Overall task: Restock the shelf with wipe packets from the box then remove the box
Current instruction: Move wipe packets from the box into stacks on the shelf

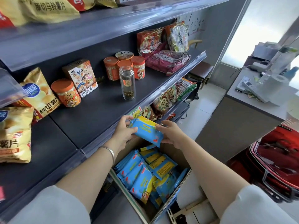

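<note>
Just above an open brown cardboard box [171, 152], both hands hold one blue and yellow plastic wipe packet [147, 130]. The left hand [124, 131], with a thin silver bracelet [110, 151] on its wrist, grips the packet's left end, fingers curled round it. The right hand [169, 133] pinches its right end. The packet is tilted, in front of the front edge of the dark grey metal shelf [97, 113]. More blue and yellow packets [142, 175] fill the box below, some upright, some leaning. On the shelf stand a clear plastic jar [127, 82] and an orange-lidded snack jar [65, 92]. A red shopping basket [278, 159] sits at the right.
</note>
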A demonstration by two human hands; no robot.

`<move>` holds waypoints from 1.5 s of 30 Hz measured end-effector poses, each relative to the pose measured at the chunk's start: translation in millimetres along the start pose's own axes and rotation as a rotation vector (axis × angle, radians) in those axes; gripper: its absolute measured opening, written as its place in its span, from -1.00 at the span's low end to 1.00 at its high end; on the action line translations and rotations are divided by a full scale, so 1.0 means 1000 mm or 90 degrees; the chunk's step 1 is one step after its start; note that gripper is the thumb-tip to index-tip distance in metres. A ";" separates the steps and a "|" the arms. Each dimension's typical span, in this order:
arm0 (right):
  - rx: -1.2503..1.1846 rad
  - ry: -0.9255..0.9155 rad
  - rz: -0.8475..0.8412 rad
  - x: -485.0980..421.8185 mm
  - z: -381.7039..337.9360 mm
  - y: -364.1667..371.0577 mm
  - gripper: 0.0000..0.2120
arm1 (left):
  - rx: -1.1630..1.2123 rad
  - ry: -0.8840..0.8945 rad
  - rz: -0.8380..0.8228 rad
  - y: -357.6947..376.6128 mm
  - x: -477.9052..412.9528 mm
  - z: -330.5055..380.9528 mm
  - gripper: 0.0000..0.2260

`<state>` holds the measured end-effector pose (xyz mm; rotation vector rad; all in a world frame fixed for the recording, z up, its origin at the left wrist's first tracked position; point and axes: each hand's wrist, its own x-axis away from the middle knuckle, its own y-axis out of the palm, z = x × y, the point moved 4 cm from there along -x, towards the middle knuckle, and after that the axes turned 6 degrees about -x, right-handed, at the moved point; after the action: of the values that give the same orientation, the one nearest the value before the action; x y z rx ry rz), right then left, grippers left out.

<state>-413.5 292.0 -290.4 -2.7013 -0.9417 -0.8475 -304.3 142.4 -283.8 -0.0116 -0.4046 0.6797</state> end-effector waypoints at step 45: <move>-0.200 0.308 0.244 -0.119 0.136 0.040 -0.76 | -0.561 0.016 0.006 -0.030 -0.031 -0.055 -0.76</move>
<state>-402.3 241.9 -467.9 -2.5780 -0.1930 -1.5517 -287.9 106.6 -342.0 -0.8555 -0.6534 0.4655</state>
